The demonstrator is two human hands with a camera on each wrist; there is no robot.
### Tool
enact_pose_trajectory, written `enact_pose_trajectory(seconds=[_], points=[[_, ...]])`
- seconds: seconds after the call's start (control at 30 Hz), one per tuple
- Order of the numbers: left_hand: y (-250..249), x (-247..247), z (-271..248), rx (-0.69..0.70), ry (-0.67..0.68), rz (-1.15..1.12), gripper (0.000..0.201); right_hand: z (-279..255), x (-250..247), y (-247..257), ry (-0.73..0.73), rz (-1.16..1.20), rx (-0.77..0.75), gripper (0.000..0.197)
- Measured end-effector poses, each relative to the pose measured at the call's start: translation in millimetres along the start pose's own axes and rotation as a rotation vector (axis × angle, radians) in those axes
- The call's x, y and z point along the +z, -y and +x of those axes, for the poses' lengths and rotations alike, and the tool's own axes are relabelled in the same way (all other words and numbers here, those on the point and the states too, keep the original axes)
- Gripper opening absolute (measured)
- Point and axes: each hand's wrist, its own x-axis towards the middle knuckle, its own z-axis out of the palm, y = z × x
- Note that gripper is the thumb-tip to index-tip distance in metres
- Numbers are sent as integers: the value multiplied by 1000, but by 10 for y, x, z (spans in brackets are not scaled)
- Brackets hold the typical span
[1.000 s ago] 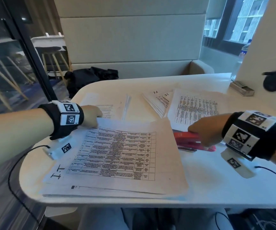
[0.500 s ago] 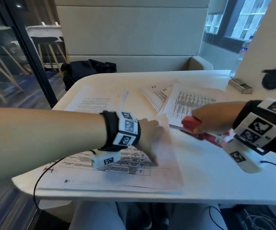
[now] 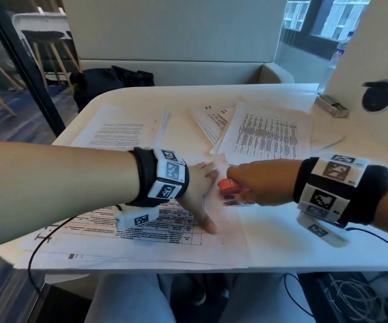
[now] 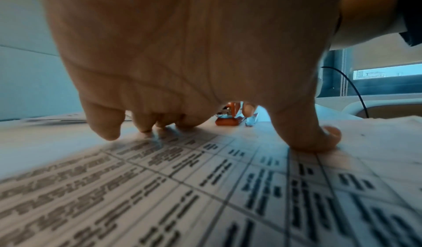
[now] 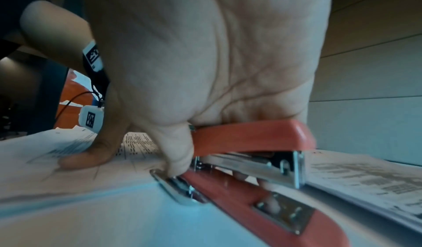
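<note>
A stack of printed sheets with a table (image 3: pixel 155 231) lies at the near edge of the white table (image 3: pixel 305 248). My left hand (image 3: pixel 202 190) presses flat on the stack near its far right corner, thumb (image 4: pixel 315 135) and fingertips (image 4: pixel 146 124) spread on the paper. My right hand (image 3: pixel 256 183) grips a red stapler (image 3: pixel 231 187), seen close up as the stapler (image 5: pixel 255 160) with its mouth agape. The stapler sits over the right edge of the stack, just right of my left hand.
More printed piles lie further back: one (image 3: pixel 118 134) at the left, a fanned pile (image 3: pixel 214 122) in the middle, a sheet (image 3: pixel 267 136) at the right. A small metal box (image 3: pixel 330 106) stands by a white panel (image 3: pixel 375 54). A black bag (image 3: pixel 111 82) lies on the bench.
My left hand has slid from the stack's far left corner to its far right corner. My right hand lifted the stapler off the table and carried it left onto the stack's edge.
</note>
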Motion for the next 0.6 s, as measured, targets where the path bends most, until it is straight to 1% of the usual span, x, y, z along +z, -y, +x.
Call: enact_pose_trajectory(seconds=[0.1,0.17,0.2,0.23,0.27,0.3,0.33,0.4,0.43,0.5,0.53,0.6], points=[[34,7,38,-28,63,-15,141,74,31,2,34,3,2,30],[18,17,72,-30,52,-27,141,108,42,2,34,-7,-6,29],[-4,25,84,-32,19,-48,134,120,40,4,30,-19,-17,29],[-22,38,104,-38,-25,-83,119,126,32,9,24,-35,-29,29],[-43,39,109,-56,-59,-114,99,133,22,12,11,-45,-49,28],[-49,27,101,-62,-67,-131,88,145,13,15,-6,-51,-80,27],[-38,10,100,-50,-49,-134,92,164,6,16,-27,-55,-122,26],[-17,-37,64,17,58,-52,117,208,-3,22,-43,-62,-178,33],[0,-60,50,29,99,-20,122,231,-6,27,-37,-53,-178,36],[27,-41,63,29,101,-26,122,255,-16,44,-2,-1,-145,40],[35,-17,73,26,85,-46,122,261,-10,51,16,27,-128,38],[50,24,93,8,64,-65,130,266,11,60,31,59,-100,33]])
